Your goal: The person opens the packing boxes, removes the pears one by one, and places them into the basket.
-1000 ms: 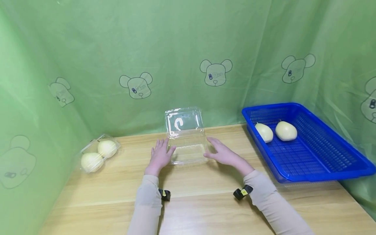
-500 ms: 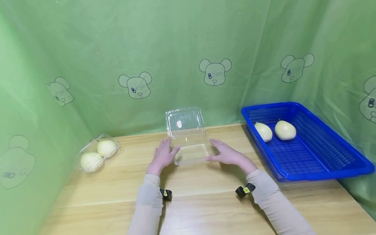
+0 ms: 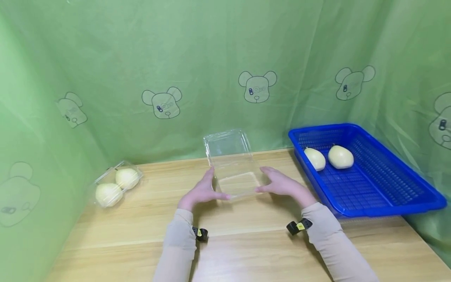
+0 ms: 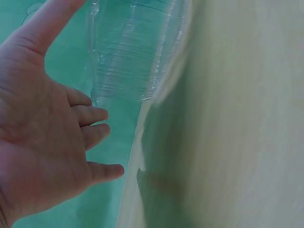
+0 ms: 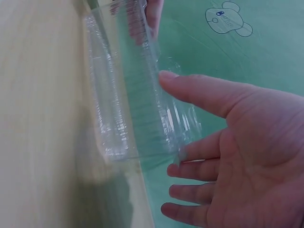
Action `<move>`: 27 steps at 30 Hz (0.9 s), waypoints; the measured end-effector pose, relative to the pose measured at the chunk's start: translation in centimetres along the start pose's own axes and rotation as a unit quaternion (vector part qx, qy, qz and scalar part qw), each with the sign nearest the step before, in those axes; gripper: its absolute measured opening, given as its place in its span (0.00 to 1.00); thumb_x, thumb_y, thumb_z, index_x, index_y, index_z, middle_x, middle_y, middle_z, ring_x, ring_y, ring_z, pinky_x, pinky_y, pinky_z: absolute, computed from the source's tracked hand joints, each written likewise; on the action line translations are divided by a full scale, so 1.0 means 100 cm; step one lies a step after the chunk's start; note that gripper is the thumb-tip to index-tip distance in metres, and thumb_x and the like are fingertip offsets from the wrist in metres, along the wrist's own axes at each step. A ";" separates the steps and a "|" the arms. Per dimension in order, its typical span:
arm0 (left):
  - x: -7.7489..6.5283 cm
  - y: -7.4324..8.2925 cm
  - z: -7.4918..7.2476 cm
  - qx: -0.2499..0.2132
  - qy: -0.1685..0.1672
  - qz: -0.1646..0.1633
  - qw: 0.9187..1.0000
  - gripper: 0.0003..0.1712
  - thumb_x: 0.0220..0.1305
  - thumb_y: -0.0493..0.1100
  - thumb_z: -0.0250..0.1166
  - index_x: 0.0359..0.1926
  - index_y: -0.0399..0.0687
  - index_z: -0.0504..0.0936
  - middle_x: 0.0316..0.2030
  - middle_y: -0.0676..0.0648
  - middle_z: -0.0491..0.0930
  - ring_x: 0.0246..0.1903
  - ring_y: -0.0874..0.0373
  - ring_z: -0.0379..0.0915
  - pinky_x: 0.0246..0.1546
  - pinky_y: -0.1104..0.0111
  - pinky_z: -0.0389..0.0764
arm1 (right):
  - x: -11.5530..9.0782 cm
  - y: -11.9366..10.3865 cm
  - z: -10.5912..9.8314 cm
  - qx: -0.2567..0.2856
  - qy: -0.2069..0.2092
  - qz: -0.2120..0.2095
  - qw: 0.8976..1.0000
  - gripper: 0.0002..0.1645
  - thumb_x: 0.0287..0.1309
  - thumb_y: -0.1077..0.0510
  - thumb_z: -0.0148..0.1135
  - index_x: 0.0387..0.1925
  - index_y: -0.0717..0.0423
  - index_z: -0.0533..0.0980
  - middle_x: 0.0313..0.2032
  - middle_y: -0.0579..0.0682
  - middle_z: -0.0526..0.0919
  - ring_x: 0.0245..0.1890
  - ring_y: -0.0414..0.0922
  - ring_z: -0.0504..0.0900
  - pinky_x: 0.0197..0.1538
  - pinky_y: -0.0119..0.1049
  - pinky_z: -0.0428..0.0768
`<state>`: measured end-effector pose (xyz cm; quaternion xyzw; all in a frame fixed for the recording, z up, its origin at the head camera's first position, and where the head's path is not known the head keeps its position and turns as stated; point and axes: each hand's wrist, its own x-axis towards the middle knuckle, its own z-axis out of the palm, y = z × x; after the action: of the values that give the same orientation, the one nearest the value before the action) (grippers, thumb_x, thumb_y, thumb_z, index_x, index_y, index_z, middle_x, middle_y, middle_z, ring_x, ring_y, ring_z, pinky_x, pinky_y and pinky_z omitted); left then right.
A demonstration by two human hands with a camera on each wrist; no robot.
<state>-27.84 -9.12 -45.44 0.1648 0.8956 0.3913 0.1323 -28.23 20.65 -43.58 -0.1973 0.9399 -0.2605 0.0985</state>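
A clear plastic clamshell box (image 3: 235,180) stands on the wooden table with its lid (image 3: 227,147) raised toward the green curtain. My left hand (image 3: 201,192) is at the box's left side, thumb along the near left corner and fingers extended. On the other side, my right hand (image 3: 282,183) has its thumb tip right at the rim, its other fingers relaxed beside the wall. The right wrist view shows the box wall (image 5: 137,95) in front of the spread right fingers. In the left wrist view, the left palm faces the box (image 4: 128,57).
A blue plastic basket (image 3: 384,213) at the right holds two pale pears (image 3: 340,157). At the far left, a closed clear box (image 3: 141,172) contains two more pears (image 3: 109,194). Green curtain (image 3: 211,51) walls border the table (image 3: 239,250) at the back and sides.
The open clamshell box has shifted right and turned slightly, its lid along with it. Both hands have moved right; the left thumb now lies across the box's near corner.
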 end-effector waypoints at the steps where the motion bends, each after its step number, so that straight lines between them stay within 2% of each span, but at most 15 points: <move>1: 0.000 0.001 0.002 0.009 0.000 0.000 1.000 0.78 0.41 0.63 0.77 0.77 0.41 0.33 0.78 0.41 0.33 0.78 0.47 0.31 0.77 0.53 0.41 | 0.000 0.000 -0.001 -0.002 -0.001 0.004 1.000 0.60 0.53 0.39 0.68 0.70 0.75 0.52 0.70 0.74 0.56 0.71 0.69 0.56 0.74 0.61 0.55; 10: 0.006 0.011 0.012 0.075 0.048 0.005 0.996 0.74 0.42 0.68 0.74 0.77 0.42 0.40 0.78 0.41 0.42 0.77 0.46 0.38 0.74 0.41 0.43 | -0.003 0.000 -0.008 -0.018 0.001 0.051 0.999 0.57 0.55 0.43 0.67 0.69 0.77 0.52 0.69 0.75 0.56 0.70 0.70 0.56 0.73 0.61 0.56; 19: 0.012 0.015 0.022 0.060 0.065 0.024 0.996 0.66 0.50 0.63 0.72 0.77 0.45 0.42 0.77 0.39 0.46 0.77 0.44 0.40 0.75 0.43 0.42 | -0.006 0.001 -0.014 -0.026 0.005 0.082 0.996 0.56 0.56 0.42 0.66 0.68 0.80 0.53 0.68 0.78 0.57 0.69 0.71 0.57 0.73 0.62 0.57; 27: 0.015 0.021 0.030 0.063 0.081 0.044 0.994 0.51 0.62 0.55 0.65 0.76 0.44 0.49 0.75 0.38 0.53 0.76 0.42 0.44 0.75 0.43 0.44 | -0.008 0.004 -0.019 -0.039 0.013 0.101 0.994 0.54 0.57 0.43 0.64 0.66 0.82 0.55 0.66 0.79 0.60 0.67 0.73 0.59 0.71 0.62 0.60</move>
<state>-27.71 -5.24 -46.00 0.1802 0.9182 0.3513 0.0309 -28.17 22.19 -42.09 -0.1019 0.9656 -0.2151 0.1046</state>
